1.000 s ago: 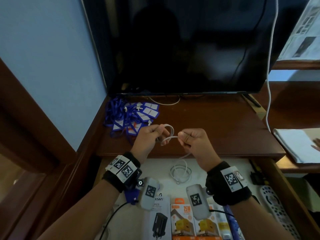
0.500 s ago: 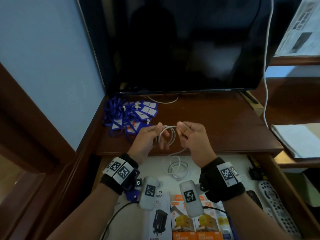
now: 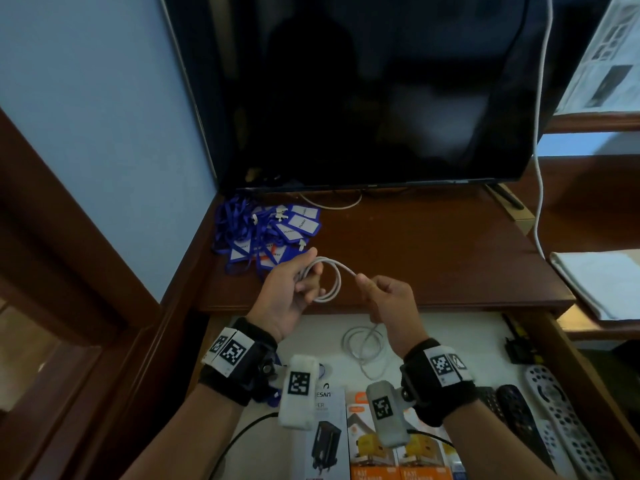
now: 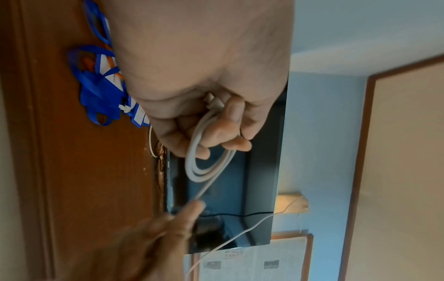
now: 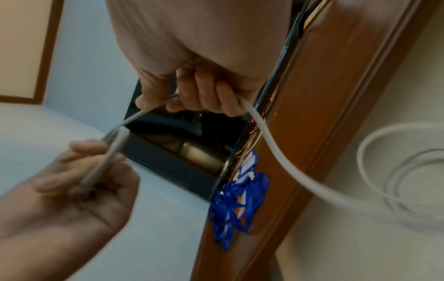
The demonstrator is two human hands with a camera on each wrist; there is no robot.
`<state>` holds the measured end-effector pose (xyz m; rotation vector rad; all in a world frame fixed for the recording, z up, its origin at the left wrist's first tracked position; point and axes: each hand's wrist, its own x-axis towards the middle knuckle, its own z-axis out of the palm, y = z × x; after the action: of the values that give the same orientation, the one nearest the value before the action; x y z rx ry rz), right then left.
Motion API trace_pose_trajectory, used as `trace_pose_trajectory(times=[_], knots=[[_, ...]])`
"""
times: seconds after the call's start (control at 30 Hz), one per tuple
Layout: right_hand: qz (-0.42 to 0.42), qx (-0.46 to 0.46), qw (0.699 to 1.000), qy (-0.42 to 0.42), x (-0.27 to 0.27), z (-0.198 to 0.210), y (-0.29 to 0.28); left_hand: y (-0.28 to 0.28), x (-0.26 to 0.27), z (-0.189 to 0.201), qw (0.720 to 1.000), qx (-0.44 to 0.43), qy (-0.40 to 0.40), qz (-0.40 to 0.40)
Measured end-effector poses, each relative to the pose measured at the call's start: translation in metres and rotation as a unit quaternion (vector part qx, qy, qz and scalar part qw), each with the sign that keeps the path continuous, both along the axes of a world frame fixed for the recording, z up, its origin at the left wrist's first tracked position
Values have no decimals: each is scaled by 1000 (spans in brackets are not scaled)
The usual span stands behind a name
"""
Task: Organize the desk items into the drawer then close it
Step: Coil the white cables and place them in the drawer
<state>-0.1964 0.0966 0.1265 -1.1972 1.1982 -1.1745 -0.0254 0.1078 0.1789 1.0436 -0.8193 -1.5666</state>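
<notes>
A white cable (image 3: 334,282) is held above the desk's front edge, partly wound into a small coil. My left hand (image 3: 294,292) grips that coil (image 4: 204,163) between thumb and curled fingers. My right hand (image 3: 384,296) pinches the cable's running part (image 5: 259,121) just right of the coil. The rest of the cable hangs down into loose loops (image 3: 365,344) on the white floor of the open drawer (image 3: 478,341). A pile of blue lanyards with badge holders (image 3: 266,237) lies on the desk's back left.
A dark monitor (image 3: 363,91) stands at the back of the wooden desk (image 3: 433,258). The drawer holds charger boxes (image 3: 367,441) at the front and remote controls (image 3: 554,414) at the right. A white notebook (image 3: 602,282) lies on a shelf to the right.
The coil in my left hand has grown by a loop. My right hand has slid right along the cable, away from the left hand, and both hands sit slightly farther forward.
</notes>
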Motion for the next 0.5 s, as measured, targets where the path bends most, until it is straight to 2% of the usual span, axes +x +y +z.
trace_pose_trajectory(times=[0.23, 0.4, 0.5], knots=[[18, 23, 1000, 9, -16, -35, 5, 8, 21, 13, 994, -29, 95, 53], [27, 18, 999, 35, -13, -38, 1, 5, 25, 16, 986, -45, 115, 114], [43, -8, 993, 111, -5, -32, 3, 4, 22, 10, 982, -56, 94, 152]])
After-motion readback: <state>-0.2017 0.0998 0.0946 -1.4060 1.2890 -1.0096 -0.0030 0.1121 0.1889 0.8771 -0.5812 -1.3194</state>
